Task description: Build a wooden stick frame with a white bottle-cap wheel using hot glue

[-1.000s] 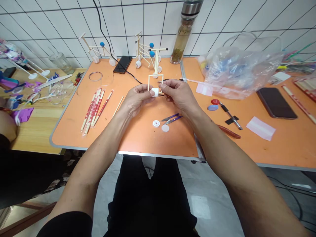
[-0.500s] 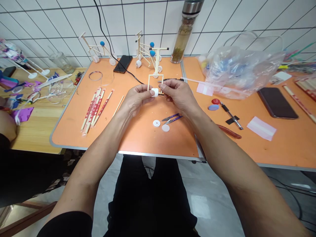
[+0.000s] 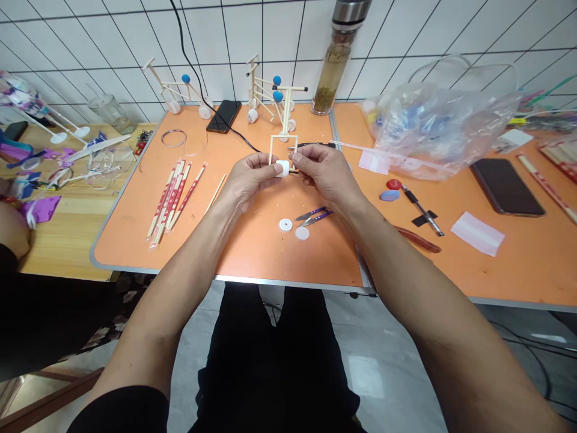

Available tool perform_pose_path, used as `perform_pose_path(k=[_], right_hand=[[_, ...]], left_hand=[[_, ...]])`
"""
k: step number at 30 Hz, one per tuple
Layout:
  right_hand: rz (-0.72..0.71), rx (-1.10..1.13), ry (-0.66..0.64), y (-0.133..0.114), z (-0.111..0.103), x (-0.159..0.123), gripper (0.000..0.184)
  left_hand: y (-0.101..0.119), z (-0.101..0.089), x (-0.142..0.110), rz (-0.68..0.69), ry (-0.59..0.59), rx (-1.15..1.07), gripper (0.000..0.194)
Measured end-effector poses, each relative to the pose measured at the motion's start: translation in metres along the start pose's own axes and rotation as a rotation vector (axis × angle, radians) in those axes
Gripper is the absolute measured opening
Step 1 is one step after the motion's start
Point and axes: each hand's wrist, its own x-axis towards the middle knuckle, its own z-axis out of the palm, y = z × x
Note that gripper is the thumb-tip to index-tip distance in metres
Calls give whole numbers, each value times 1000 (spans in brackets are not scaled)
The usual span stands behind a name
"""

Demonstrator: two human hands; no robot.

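Observation:
Over the orange table, my left hand (image 3: 249,180) is closed, its thumb and finger pinching a small white wheel (image 3: 283,168) beside the left leg of a U-shaped frame of thin wooden sticks (image 3: 283,137). My right hand (image 3: 325,171) is closed on the frame's right leg, its other fingers curled beneath. A short dark rod end shows between the hands. Nearer me lie a white disc with a hole (image 3: 285,225), a plain pale disc (image 3: 302,233) and small purple-handled snips (image 3: 312,216). Tweezers or a similar dark tool lie behind my right fingers, partly hidden.
Stick tricycle models with blue balls (image 3: 174,87) stand along the tiled wall by a phone (image 3: 224,116) and a tea bottle (image 3: 333,72). Wrapped chopsticks (image 3: 169,201) lie left. A plastic bag (image 3: 442,126), pen (image 3: 422,209) and second phone (image 3: 507,187) are right. Another person's arm shows far left.
Almost nothing differs. Both hands keep their hold on the white wheel and the stick frame; the view has shifted very slightly.

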Motion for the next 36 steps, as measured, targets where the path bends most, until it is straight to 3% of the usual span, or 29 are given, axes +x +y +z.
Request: perform_pose_path(k=[11, 20, 28, 36], right_hand=[[4, -10, 5, 2, -1, 2, 46], [12, 3, 8, 5, -3, 4, 37], [2, 2, 23, 2, -2, 4, 37], [-8, -13, 30, 1, -1, 3, 35]], left_hand=[[9, 6, -5, -68, 40, 11, 26], [21, 15, -10, -146, 109, 9, 39], [23, 17, -12, -170, 136, -56, 22], [23, 18, -12, -161, 156, -90, 21]])
